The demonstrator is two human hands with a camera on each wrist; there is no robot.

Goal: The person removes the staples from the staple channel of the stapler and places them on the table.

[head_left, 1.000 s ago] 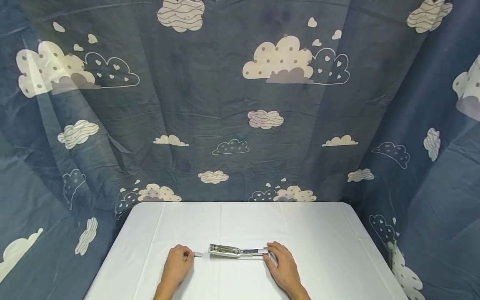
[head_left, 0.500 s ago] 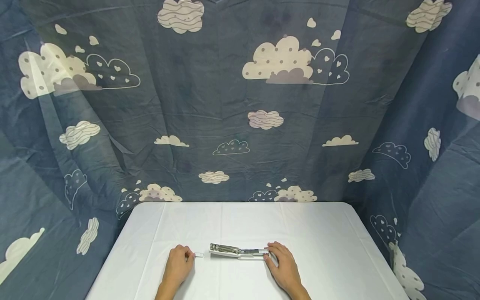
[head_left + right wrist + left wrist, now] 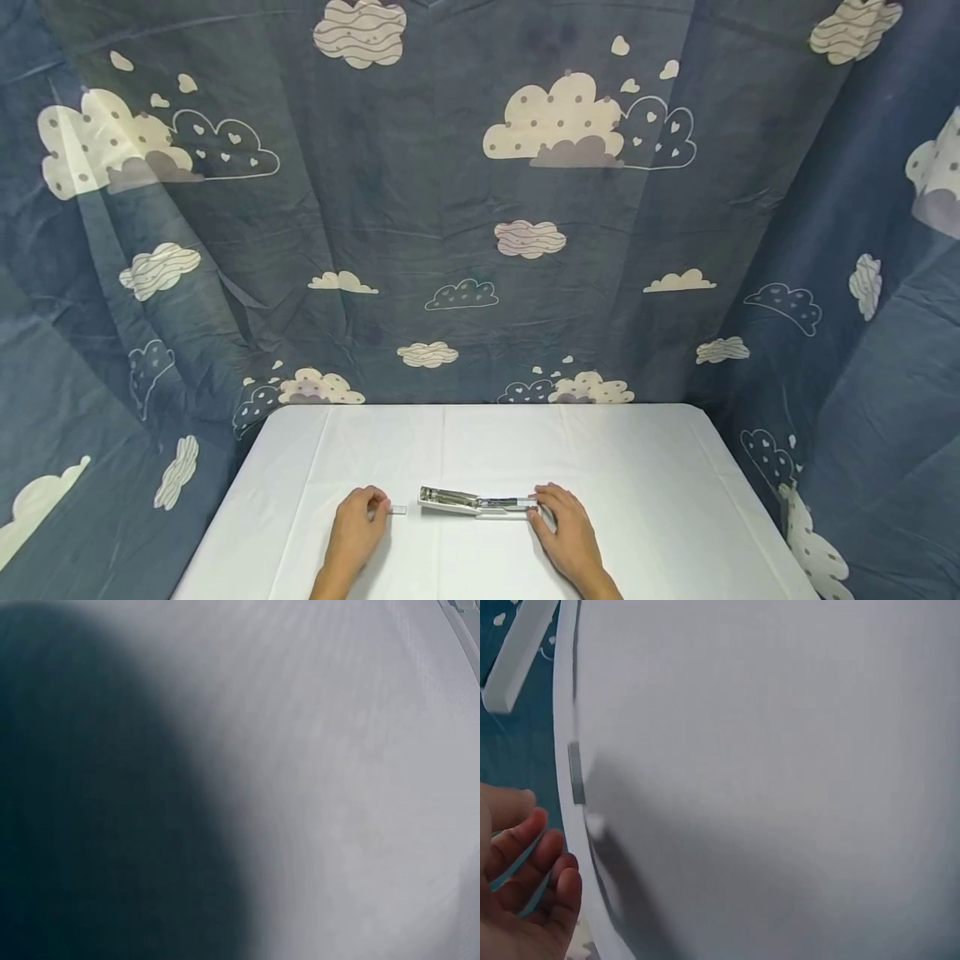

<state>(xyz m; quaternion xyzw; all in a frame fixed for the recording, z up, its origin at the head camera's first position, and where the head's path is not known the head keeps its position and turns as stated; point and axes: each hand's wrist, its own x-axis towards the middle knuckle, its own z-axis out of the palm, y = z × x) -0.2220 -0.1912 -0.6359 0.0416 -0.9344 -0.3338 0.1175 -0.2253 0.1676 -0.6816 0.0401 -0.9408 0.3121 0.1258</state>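
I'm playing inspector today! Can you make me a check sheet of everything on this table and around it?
Surface: table under a white cloth, with fold lines.
Job's things: opened stapler lying flat; small staple strip just left of it, not touching it.
Clutter: nothing seen.
Hands: left hand pinches the staple strip's near end; right hand holds the stapler's right end with curled fingers.
Cables: nothing seen.
Surroundings: dark blue cloud-print curtain hangs behind and on both sides.
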